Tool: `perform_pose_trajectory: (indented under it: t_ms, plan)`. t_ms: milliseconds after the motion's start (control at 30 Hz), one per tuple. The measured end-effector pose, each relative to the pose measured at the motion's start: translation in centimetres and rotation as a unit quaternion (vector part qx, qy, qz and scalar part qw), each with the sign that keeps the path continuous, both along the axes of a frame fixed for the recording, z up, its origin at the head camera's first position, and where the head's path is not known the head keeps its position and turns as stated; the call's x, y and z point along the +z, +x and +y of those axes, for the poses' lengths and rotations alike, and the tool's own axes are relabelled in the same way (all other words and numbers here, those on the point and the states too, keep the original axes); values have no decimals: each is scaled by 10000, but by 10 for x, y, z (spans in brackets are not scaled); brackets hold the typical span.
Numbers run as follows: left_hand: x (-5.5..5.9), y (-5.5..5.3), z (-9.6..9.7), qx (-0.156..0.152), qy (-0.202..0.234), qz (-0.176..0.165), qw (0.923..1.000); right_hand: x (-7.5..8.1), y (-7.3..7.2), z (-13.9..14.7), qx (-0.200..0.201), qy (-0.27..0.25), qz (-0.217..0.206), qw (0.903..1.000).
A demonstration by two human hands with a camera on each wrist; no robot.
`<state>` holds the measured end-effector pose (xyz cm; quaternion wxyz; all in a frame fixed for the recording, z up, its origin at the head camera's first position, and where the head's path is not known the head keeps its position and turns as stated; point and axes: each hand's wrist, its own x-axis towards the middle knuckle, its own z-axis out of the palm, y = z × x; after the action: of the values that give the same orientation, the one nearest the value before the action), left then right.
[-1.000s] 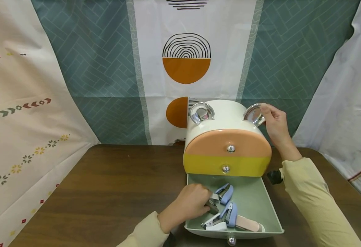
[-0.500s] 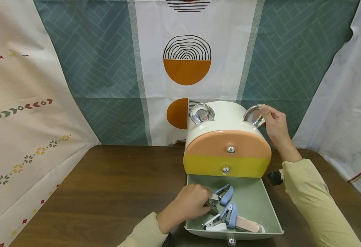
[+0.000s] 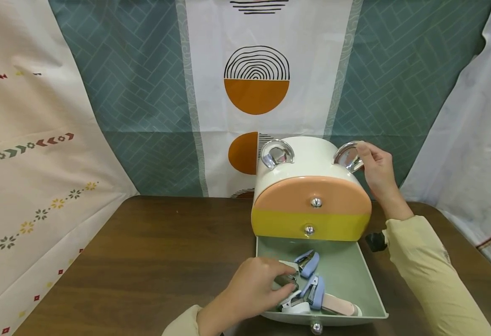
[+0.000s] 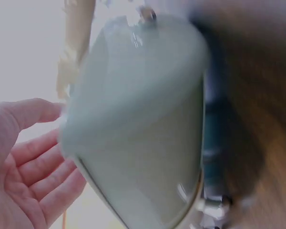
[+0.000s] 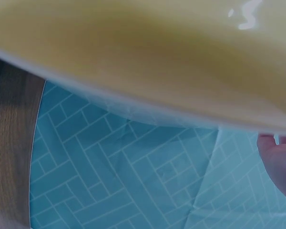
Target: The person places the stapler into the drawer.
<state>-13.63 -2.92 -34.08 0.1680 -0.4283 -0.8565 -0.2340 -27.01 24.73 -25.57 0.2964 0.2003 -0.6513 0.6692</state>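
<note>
A rounded desk organizer point(image 3: 312, 156) with a white body stands on the table, its peach and yellow drawers closed. The lowest green drawer point(image 3: 350, 275) is pulled out and holds several small staplers. Over its left side, my left hand point(image 3: 255, 284) has its thumb and fingers spread, right above a dark grey stapler point(image 3: 286, 281). Close to those fingertips lie a blue stapler point(image 3: 308, 264), a second blue stapler point(image 3: 315, 293) and a white stapler point(image 3: 295, 305). My right hand point(image 3: 377, 170) pinches the silver ear-shaped handle point(image 3: 348, 156) on the organizer's right.
A pink stapler point(image 3: 339, 305) lies at the drawer's front right. The matching left silver handle point(image 3: 276, 154) stands up from the top. Brown table point(image 3: 153, 270) extends to the left. Patterned cloth point(image 3: 140, 93) hangs behind and at both sides.
My left hand was curled around the dark grey stapler; its fingers have now spread and come off it, leaving the stapler in the drawer. The right hand keeps its hold.
</note>
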Motion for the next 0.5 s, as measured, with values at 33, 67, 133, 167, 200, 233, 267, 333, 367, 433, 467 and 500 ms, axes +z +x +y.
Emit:
perform_pose_trajectory:
  t_ms: [33,67,133,167,200,233,267,333,367,433,467,500]
  plan:
    - [1,4,0,-61,129,60,9999,0,0,0,33,-37,12,10000]
    - [1,8,1,-139,241,112,9995,0,0,0,58,-63,25,10000]
    - [2,16,1,-279,360,168,9988,0,0,0,108,-109,48,9999]
    - [2,19,2,-349,369,173,9986,0,0,0,88,-94,54,9999]
    - [2,22,3,-423,373,127,9983,0,0,0,64,-73,62,9999]
    - [3,26,3,-485,335,65,9982,0,0,0,58,-70,68,9999]
    - [3,29,4,-524,234,-10,9983,0,1,0,72,-74,74,9999]
    - [2,34,6,-584,-35,-75,9983,0,1,0,94,-71,97,9999]
    - [1,37,8,-635,-136,-62,9979,0,1,0,142,-100,110,9998]
    - [-2,41,11,-713,-378,39,9967,0,2,-1,213,-140,123,9996]
    - [-5,42,12,-751,-456,200,9959,0,2,-1,208,-127,126,9996]
    - [-8,43,14,-745,-518,435,9949,0,2,-1,205,-122,128,9996]
